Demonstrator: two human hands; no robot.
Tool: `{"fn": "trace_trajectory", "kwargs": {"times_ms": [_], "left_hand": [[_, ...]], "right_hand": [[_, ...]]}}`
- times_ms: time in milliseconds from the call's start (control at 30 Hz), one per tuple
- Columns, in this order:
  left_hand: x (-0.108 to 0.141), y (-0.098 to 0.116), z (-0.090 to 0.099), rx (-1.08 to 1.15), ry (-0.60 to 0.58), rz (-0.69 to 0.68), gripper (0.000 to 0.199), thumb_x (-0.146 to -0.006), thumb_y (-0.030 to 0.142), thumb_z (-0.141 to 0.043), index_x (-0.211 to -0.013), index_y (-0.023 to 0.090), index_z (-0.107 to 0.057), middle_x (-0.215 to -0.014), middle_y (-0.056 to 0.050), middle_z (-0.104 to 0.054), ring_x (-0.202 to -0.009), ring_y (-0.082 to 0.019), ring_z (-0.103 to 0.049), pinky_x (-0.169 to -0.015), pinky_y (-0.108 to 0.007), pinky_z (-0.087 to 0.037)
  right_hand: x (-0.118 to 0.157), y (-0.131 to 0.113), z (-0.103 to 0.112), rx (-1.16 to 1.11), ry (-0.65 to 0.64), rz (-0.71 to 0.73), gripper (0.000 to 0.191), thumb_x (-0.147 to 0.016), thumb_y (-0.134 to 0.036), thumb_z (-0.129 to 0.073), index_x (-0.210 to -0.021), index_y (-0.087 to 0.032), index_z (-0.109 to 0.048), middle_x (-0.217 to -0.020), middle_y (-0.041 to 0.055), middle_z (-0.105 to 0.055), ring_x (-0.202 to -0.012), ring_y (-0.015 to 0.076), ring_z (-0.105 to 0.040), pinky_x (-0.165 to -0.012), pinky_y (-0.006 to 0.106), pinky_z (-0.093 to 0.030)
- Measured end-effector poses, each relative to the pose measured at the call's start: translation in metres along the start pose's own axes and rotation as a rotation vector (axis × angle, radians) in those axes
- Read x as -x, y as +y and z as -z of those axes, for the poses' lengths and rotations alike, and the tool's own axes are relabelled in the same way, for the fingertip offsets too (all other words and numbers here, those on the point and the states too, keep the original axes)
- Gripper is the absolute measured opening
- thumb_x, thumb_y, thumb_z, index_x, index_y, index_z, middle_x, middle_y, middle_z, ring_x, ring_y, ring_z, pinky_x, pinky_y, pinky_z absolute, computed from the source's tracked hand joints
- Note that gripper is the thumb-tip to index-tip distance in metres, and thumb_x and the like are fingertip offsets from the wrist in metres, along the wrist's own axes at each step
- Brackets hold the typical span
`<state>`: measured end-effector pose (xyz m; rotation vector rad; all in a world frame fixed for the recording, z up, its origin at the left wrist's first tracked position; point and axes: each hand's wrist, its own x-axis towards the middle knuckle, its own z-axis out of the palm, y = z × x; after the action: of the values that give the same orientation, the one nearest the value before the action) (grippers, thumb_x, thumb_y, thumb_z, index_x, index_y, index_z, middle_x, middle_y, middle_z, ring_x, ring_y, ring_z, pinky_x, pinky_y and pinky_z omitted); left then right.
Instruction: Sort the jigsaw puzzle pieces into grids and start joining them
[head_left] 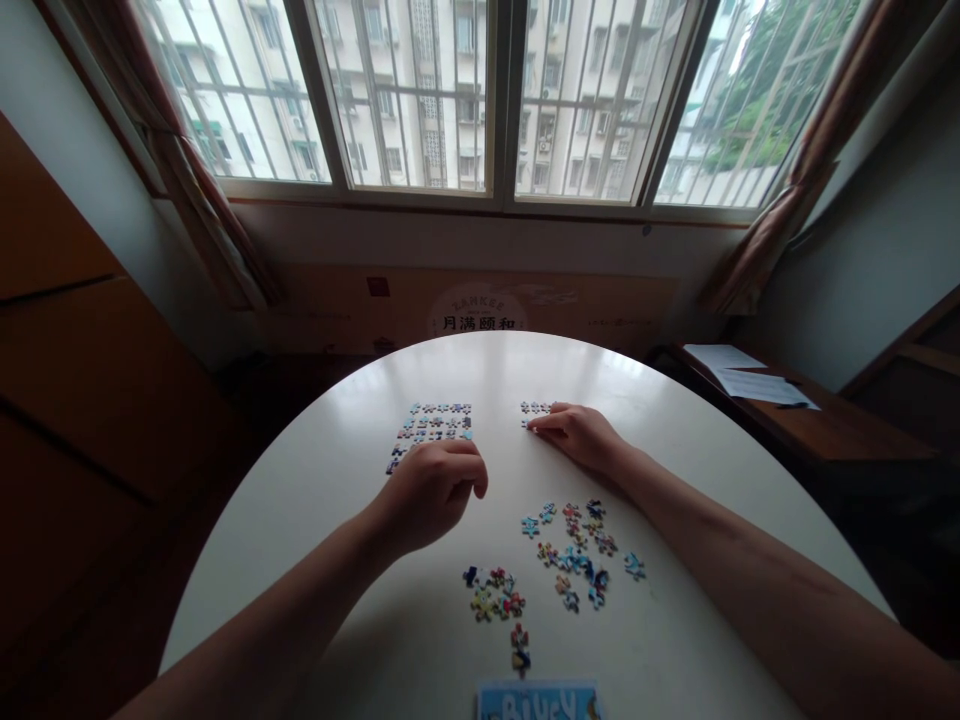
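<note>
Rows of puzzle pieces (437, 422) lie at the back left of the white table, partly covered by my left hand (435, 490). That hand is curled with its fingers bent down, and whatever they may hold is hidden. My right hand (576, 433) reaches to a smaller group of pieces (534, 407) at the back right. Its index fingertip rests on a small puzzle piece (526, 424) below that row. Loose colourful pieces (576, 560) lie scattered nearer the front, with another small pile (495, 592) to their left.
A blue box (538, 700) with lettering is at the near edge of the round white table (300, 520). Papers (757, 380) lie on a brown side desk (847, 425) at the right. Barred windows and curtains stand behind.
</note>
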<state>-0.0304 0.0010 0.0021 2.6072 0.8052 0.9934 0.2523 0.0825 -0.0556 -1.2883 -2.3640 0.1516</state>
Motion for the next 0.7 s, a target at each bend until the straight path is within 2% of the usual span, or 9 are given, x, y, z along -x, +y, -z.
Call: {"fn": "trace_trajectory", "kwargs": {"times_ms": [200, 367, 533, 700], "left_hand": [[0.0011, -0.0024, -0.0015, 0.012, -0.002, 0.000, 0.031, -0.082, -0.001, -0.044, -0.064, 0.016, -0.062, -0.074, 0.000, -0.065, -0.064, -0.011, -0.058, -0.063, -0.022, -0.045], [0.0010, -0.0012, -0.0016, 0.021, -0.004, 0.011, 0.030, -0.081, -0.001, -0.044, -0.063, 0.016, -0.062, -0.073, 0.000, -0.065, -0.063, -0.010, -0.058, -0.063, -0.021, -0.045], [0.0000, -0.0004, -0.0018, 0.025, -0.006, 0.009, 0.031, -0.080, -0.001, -0.043, -0.063, 0.016, -0.062, -0.073, 0.000, -0.065, -0.063, -0.010, -0.058, -0.063, -0.021, -0.045], [0.0003, -0.0010, -0.0021, 0.034, -0.006, 0.006, 0.031, -0.080, -0.002, -0.043, -0.063, 0.016, -0.062, -0.072, 0.001, -0.065, -0.063, -0.009, -0.058, -0.063, -0.021, -0.044]], "right_hand": [[0.0001, 0.0046, -0.0045, 0.006, 0.037, -0.007, 0.024, -0.098, -0.028, -0.058, -0.114, -0.032, -0.075, -0.101, 0.0024, -0.069, -0.084, 0.0153, -0.065, -0.073, 0.024, -0.044], [0.0002, 0.0069, -0.0073, 0.011, 0.056, -0.003, 0.021, -0.097, -0.027, -0.059, -0.106, -0.032, -0.077, -0.097, 0.0015, -0.069, -0.081, 0.0148, -0.064, -0.072, 0.024, -0.043], [-0.0006, 0.0077, -0.0083, 0.000, 0.073, -0.012, 0.023, -0.097, -0.025, -0.059, -0.110, -0.031, -0.076, -0.096, 0.0014, -0.069, -0.080, 0.0142, -0.064, -0.071, 0.023, -0.043], [-0.0002, 0.0059, -0.0078, -0.003, 0.080, -0.005, 0.020, -0.096, -0.026, -0.060, -0.105, -0.030, -0.077, -0.094, 0.0018, -0.068, -0.078, 0.0137, -0.063, -0.071, 0.023, -0.043]]}}
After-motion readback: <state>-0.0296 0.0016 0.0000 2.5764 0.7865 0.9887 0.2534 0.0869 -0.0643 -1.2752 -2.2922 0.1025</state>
